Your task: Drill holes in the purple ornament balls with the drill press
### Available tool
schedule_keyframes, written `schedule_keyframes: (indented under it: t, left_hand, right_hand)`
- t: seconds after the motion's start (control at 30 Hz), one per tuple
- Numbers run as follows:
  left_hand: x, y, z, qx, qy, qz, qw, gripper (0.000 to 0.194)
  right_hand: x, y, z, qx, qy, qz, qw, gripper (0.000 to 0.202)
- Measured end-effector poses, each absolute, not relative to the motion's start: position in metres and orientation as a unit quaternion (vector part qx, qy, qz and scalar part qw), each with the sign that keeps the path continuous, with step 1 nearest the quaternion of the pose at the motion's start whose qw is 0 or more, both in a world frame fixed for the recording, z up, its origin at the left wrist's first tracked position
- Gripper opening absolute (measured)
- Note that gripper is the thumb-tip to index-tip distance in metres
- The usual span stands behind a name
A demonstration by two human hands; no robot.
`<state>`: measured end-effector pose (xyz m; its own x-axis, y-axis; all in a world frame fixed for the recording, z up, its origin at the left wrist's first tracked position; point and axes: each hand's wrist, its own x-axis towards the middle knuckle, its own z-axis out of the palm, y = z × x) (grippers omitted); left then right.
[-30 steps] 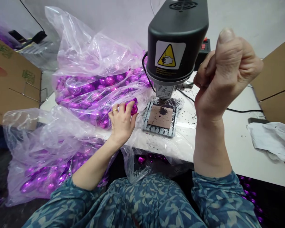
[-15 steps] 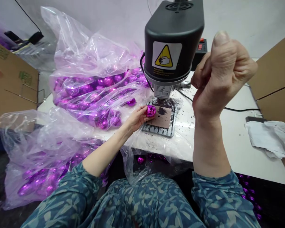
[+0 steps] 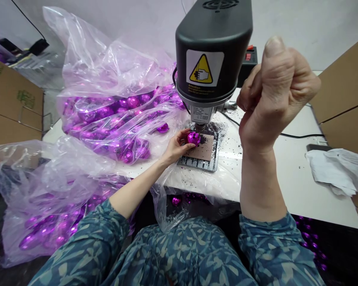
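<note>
My left hand grips a shiny magenta mirror ball between thumb and fingers, beneath the bench drill press. The ball is over a pinkish-brown board on the machine's grey metal base, right by the chuck. Dark chips lie scattered around the base. My right hand is raised in a closed fist at the right of the drill head, thumb uppermost. Anything inside that fist is hidden from view.
Clear plastic bags of magenta balls lie on the table and hang lower left. One loose ball lies near the base. White cloth or paper is at right. Cardboard boxes stand at left and right.
My left hand has turned the ball, and it now sits slightly further right over the board. My right fist keeps its place beside the drill head; the view has shifted slightly.
</note>
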<state>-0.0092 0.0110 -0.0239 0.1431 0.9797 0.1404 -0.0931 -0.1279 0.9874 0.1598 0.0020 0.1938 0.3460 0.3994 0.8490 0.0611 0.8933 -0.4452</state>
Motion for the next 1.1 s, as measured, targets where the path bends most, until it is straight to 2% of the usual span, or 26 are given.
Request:
schedule_keyframes:
  t: [0.13,0.3,0.43,0.57,0.77,1.1]
  left_hand:
    - [-0.005,0.013,-0.03,0.593,0.406,0.502,0.481,0.072]
    - [-0.004,0.006,-0.027,0.684,0.413,0.474,0.37,0.056]
    - [-0.002,0.001,-0.025,0.733,0.381,0.469,0.313,0.052]
    - [0.006,0.0,-0.033,0.708,0.353,0.501,0.35,0.052]
    - [0.016,0.0,-0.045,0.608,0.369,0.548,0.439,0.073]
    - [0.017,-0.001,-0.045,0.599,0.349,0.557,0.457,0.066]
  right_hand:
    - [0.163,0.003,0.191,-0.219,-0.587,0.082,0.775,0.06]
    - [0.166,0.003,0.19,-0.248,-0.598,0.08,0.758,0.06]
    - [0.164,-0.001,0.192,-0.228,-0.585,0.108,0.771,0.06]
    - [0.163,-0.002,0.192,-0.252,-0.577,0.11,0.769,0.063]
    - [0.164,-0.001,0.19,-0.265,-0.572,0.108,0.768,0.065]
    - [0.161,-0.015,0.167,-0.246,-0.56,0.048,0.789,0.062]
